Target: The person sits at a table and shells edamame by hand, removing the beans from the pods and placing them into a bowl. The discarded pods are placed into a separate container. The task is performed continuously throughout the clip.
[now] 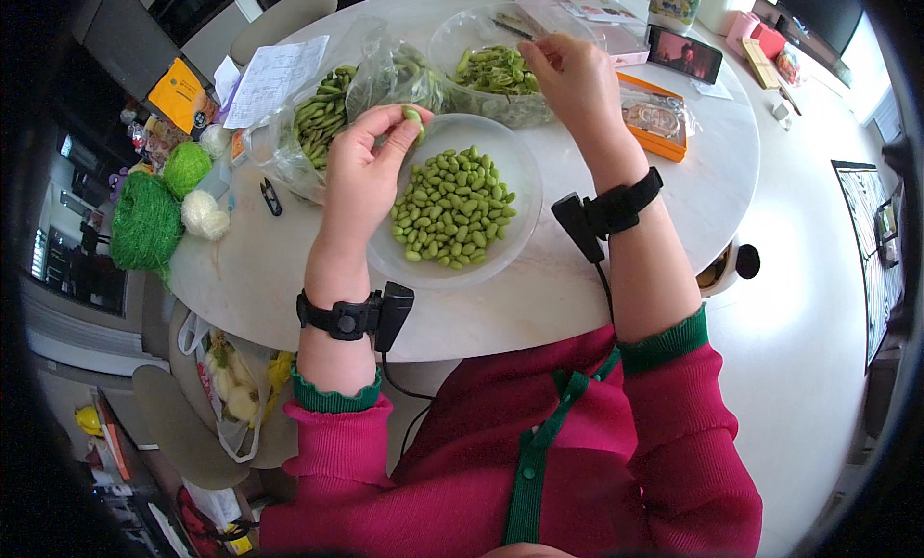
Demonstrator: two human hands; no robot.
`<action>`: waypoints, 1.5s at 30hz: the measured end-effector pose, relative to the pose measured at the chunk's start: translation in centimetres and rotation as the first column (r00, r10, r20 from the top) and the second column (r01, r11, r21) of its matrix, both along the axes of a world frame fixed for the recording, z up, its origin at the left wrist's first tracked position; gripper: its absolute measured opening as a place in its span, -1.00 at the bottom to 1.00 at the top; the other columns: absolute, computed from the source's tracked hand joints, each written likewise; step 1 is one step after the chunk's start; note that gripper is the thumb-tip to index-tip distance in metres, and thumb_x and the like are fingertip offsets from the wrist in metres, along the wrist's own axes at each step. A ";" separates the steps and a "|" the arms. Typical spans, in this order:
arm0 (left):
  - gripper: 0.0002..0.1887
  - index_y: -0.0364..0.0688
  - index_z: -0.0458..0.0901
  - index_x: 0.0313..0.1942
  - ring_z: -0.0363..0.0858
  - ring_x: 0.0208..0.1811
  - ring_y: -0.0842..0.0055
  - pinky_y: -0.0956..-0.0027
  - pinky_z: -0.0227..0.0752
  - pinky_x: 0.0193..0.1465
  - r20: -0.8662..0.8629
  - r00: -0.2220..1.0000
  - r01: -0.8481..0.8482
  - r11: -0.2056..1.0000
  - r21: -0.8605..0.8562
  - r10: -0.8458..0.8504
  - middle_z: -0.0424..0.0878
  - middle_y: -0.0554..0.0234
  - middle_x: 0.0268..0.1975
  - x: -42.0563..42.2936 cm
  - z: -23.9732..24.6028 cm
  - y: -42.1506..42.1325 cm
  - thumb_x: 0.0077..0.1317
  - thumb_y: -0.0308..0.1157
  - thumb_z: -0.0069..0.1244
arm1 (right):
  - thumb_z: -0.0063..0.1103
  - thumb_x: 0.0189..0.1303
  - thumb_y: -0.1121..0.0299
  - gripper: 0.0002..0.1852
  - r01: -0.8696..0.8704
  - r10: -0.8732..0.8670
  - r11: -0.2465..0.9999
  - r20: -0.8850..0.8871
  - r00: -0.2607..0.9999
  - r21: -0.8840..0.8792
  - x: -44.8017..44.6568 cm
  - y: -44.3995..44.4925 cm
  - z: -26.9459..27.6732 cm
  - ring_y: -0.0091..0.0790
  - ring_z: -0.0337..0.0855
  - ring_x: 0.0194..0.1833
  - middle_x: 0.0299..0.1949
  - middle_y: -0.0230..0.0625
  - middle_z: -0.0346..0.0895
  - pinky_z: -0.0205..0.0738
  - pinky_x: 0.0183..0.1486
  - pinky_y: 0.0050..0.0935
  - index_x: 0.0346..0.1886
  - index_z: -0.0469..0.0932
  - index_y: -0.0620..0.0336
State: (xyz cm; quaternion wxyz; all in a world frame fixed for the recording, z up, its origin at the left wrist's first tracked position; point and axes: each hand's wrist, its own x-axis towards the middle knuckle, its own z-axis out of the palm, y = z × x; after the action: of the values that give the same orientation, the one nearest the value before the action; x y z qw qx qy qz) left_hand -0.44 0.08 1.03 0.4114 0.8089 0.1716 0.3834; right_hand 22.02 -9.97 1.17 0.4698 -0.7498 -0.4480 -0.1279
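My left hand [372, 164] pinches a green soybean pod [413, 121] between thumb and fingertips, above the left rim of a translucent plastic bowl [525, 190]. Shelled green beans [455, 210] lie heaped in that bowl. Raised at the right, my right hand [574, 74] is over the edge of a second clear bowl [442, 34], which contains empty green pods [498, 68]; its fingers are bent together, and whether they hold anything cannot be told. Behind my left hand, a clear plastic bag [278, 128] holds whole pods [321, 117].
Small black thread snips [271, 197] lie left of the bowl, near green yarn [146, 222], white yarn [205, 215] and a written paper sheet [278, 81]. At right are an orange box [668, 151] and a propped phone [684, 55]. A chair [184, 428] stands at lower left.
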 end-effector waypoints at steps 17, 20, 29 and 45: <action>-0.81 -0.37 0.58 -0.05 0.58 -0.38 0.72 0.60 0.47 -0.31 -0.039 0.999 0.008 0.999 -0.043 -0.009 0.67 0.32 -0.28 0.5 -0.4 -1.5 0.35 -0.55 0.03 | 0.40 0.14 0.37 -0.79 -0.729 0.708 0.684 -0.250 0.661 0.009 -4.3 -0.6 1.4 -0.55 0.65 -0.24 -0.33 -0.36 0.68 0.53 -0.12 -0.53 -0.20 0.67 0.27; -0.79 -0.36 0.56 -0.07 0.58 -0.38 0.73 0.61 0.47 -0.30 -0.011 1.000 -0.029 0.998 0.048 0.029 0.67 0.32 -0.30 0.7 -0.3 -1.6 0.29 -0.60 0.09 | 0.37 0.16 0.42 -0.83 -0.739 0.712 0.667 -0.374 0.595 0.092 -4.6 -0.2 1.1 -0.56 0.65 -0.23 -0.32 -0.35 0.68 0.55 -0.11 -0.58 -0.23 0.67 0.30; -0.77 -0.33 0.54 -0.20 0.56 -0.40 0.77 0.64 0.46 -0.31 0.000 0.992 -0.121 0.974 0.191 0.123 0.65 0.37 -0.35 0.7 0.0 -2.2 0.16 -0.64 0.20 | 0.33 0.16 0.52 -0.90 -0.759 0.719 0.610 -0.562 0.410 0.227 -4.3 0.0 0.7 -0.53 0.66 -0.24 -0.31 -0.31 0.70 0.56 -0.10 -0.55 -0.26 0.69 0.30; -0.75 -0.26 0.54 -0.29 0.63 -0.45 0.65 0.54 0.50 -0.37 0.181 0.982 -0.082 0.976 0.200 0.045 0.66 0.30 -0.39 1.1 0.0 -2.4 0.08 -0.56 0.30 | 0.24 0.23 0.50 -0.91 -0.746 0.702 0.486 -0.712 0.023 0.456 -3.1 0.5 -0.2 -0.43 0.69 -0.18 -0.25 -0.34 0.67 0.58 0.01 -0.48 -0.22 0.65 0.28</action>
State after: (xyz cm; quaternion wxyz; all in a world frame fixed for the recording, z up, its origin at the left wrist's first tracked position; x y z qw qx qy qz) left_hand 0.62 -2.31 1.02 0.3261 0.8043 0.1199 0.4821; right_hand 18.89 -9.51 0.94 0.5995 -0.3812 -0.4765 0.5179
